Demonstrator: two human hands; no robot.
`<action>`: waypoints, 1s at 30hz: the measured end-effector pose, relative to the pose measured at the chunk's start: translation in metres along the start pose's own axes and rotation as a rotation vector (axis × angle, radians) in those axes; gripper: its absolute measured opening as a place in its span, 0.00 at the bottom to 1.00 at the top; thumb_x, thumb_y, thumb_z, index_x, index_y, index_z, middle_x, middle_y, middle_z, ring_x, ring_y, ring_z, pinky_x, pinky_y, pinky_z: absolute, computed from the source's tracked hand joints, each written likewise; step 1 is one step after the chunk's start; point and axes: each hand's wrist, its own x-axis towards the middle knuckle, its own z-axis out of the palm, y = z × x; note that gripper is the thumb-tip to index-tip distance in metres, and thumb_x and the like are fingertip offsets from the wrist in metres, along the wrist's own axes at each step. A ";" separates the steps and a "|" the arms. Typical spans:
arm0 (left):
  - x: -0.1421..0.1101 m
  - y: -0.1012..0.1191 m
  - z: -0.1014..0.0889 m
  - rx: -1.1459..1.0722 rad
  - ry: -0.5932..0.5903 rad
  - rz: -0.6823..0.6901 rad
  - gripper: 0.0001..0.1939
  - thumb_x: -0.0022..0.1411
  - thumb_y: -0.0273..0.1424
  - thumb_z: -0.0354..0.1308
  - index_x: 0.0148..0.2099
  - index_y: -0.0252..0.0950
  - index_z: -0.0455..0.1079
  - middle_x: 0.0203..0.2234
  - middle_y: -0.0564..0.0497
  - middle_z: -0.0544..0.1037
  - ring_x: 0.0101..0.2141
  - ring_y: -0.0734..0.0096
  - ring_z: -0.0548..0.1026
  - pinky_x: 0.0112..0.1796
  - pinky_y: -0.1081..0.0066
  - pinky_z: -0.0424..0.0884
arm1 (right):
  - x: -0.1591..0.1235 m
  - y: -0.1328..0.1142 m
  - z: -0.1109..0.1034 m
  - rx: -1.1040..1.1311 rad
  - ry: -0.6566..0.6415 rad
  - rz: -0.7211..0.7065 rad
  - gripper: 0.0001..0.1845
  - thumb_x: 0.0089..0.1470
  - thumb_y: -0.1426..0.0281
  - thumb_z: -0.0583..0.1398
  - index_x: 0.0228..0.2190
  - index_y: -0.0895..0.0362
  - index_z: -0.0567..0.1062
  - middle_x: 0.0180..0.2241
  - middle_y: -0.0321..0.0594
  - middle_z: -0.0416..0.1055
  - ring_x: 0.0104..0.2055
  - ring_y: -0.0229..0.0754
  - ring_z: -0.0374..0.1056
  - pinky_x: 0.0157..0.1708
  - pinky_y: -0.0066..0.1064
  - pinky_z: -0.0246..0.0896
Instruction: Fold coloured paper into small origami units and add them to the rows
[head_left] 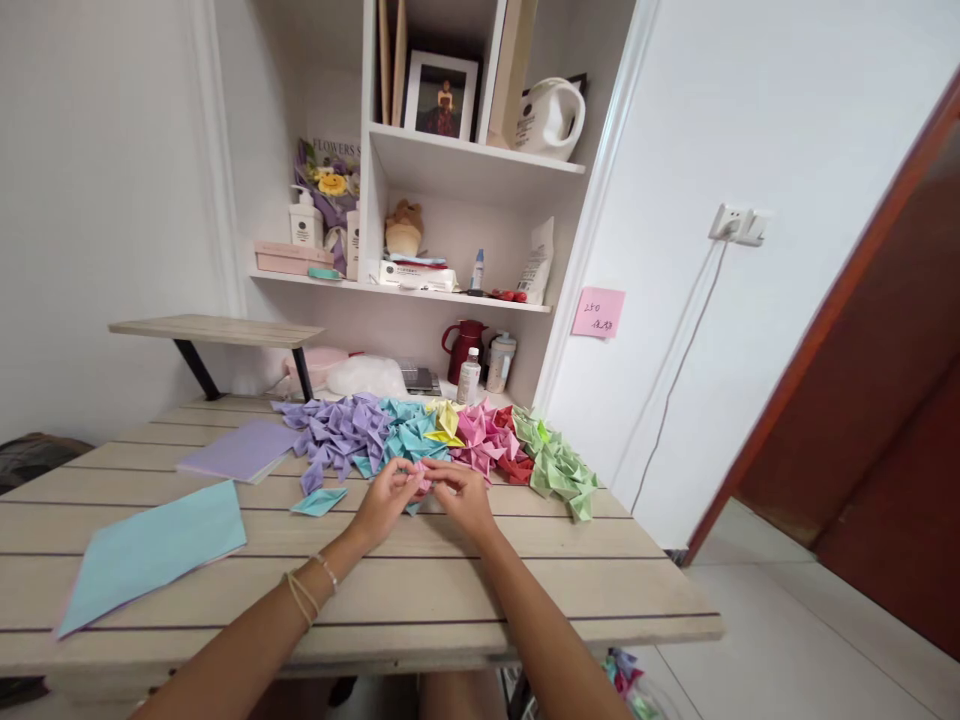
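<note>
Between my two hands is a small pink folded paper piece (424,477), pinched above the middle of the table. My left hand (388,497) grips its left side with thumb and fingertips. The fingers of my right hand (463,492) close on its right side and partly cover it. Just behind my hands lie heaps of folded paper pieces: purple (349,432), blue (411,432), yellow (448,422), pink (484,436), red (517,468) and green (561,465). A single blue folded piece (319,502) rests left of my left hand.
A stack of purple paper (240,450) and blue sheets (154,545) lie on the slatted table (360,610) at left. A small raised shelf (217,328) stands at the back left. Behind the heaps are a bottle (469,378), a red jug (463,350) and a cup (501,362).
</note>
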 end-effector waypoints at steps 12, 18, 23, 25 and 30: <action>0.002 0.005 -0.012 0.639 0.009 0.320 0.09 0.58 0.35 0.52 0.38 0.38 0.70 0.35 0.49 0.78 0.38 0.65 0.75 0.41 0.65 0.68 | 0.001 0.000 -0.007 -0.379 -0.003 -0.133 0.07 0.49 0.67 0.59 0.30 0.54 0.77 0.30 0.40 0.75 0.35 0.43 0.68 0.36 0.33 0.63; 0.002 0.008 -0.016 0.846 0.005 0.439 0.09 0.59 0.32 0.52 0.39 0.38 0.73 0.33 0.49 0.78 0.35 0.66 0.74 0.39 0.68 0.68 | -0.001 -0.002 -0.007 -0.426 -0.043 -0.108 0.07 0.49 0.68 0.58 0.30 0.55 0.76 0.29 0.38 0.76 0.32 0.40 0.69 0.34 0.30 0.62; 0.002 0.005 -0.020 0.872 -0.109 0.447 0.11 0.60 0.29 0.50 0.37 0.39 0.74 0.33 0.49 0.78 0.36 0.67 0.74 0.39 0.69 0.67 | -0.002 -0.002 -0.007 -0.402 -0.097 -0.030 0.05 0.46 0.69 0.60 0.28 0.55 0.76 0.29 0.37 0.76 0.31 0.41 0.71 0.34 0.29 0.63; 0.002 0.006 -0.021 0.878 -0.120 0.434 0.11 0.60 0.29 0.50 0.37 0.39 0.75 0.33 0.49 0.78 0.36 0.67 0.74 0.38 0.69 0.67 | -0.002 -0.003 -0.008 -0.397 -0.117 -0.011 0.05 0.45 0.69 0.60 0.27 0.54 0.77 0.30 0.37 0.76 0.32 0.41 0.71 0.35 0.30 0.63; 0.003 0.010 -0.016 0.765 -0.020 0.391 0.10 0.58 0.31 0.52 0.35 0.38 0.75 0.32 0.49 0.79 0.35 0.66 0.74 0.40 0.68 0.68 | -0.002 -0.005 -0.009 -0.390 -0.112 0.015 0.03 0.44 0.70 0.61 0.24 0.54 0.76 0.34 0.38 0.75 0.35 0.41 0.70 0.34 0.29 0.63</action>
